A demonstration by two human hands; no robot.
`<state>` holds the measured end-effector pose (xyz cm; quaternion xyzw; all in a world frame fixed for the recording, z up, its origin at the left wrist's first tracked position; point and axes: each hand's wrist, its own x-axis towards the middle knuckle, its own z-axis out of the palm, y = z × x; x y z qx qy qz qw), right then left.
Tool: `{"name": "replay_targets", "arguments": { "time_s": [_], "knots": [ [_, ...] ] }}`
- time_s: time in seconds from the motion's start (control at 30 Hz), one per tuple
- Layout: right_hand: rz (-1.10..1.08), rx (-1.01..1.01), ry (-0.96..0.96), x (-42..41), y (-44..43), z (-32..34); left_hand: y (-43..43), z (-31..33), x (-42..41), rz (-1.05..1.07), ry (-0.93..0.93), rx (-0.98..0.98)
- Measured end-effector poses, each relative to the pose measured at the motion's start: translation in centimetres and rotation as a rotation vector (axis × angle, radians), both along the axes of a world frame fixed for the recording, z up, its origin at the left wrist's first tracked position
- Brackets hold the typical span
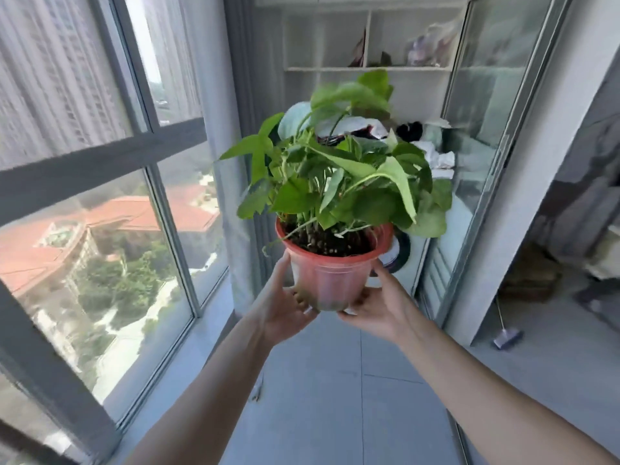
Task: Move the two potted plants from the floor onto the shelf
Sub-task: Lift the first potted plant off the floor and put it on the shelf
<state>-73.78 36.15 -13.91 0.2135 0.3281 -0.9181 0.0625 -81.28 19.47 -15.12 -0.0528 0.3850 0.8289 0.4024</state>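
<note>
A leafy green plant in a reddish plastic pot is held up in the air in front of me, upright. My left hand cups the pot's lower left side and my right hand cups its lower right side and base. Behind the plant, at the far end of the balcony, stands a white shelf unit with open compartments. Only one potted plant is in sight.
A tall window with grey frames runs along the left. A washing machine with clothes piled on top stands under the shelf. A glass sliding door is on the right, and a broom lies on the floor beyond it.
</note>
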Motion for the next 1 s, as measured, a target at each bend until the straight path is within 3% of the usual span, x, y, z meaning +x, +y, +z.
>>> {"name": "replay_targets", "arguments": {
  "time_s": [0.63, 1.0],
  "knots": [
    [0.038, -0.057, 0.148, -40.9, 21.4, 3.9, 21.1, 5.1, -41.1, 0.055, 0.013, 0.000],
    [-0.016, -0.084, 0.175, -66.1, 28.1, 6.2, 28.6, 8.2, -66.0, 0.062, 0.211, -0.067]
  ]
}}
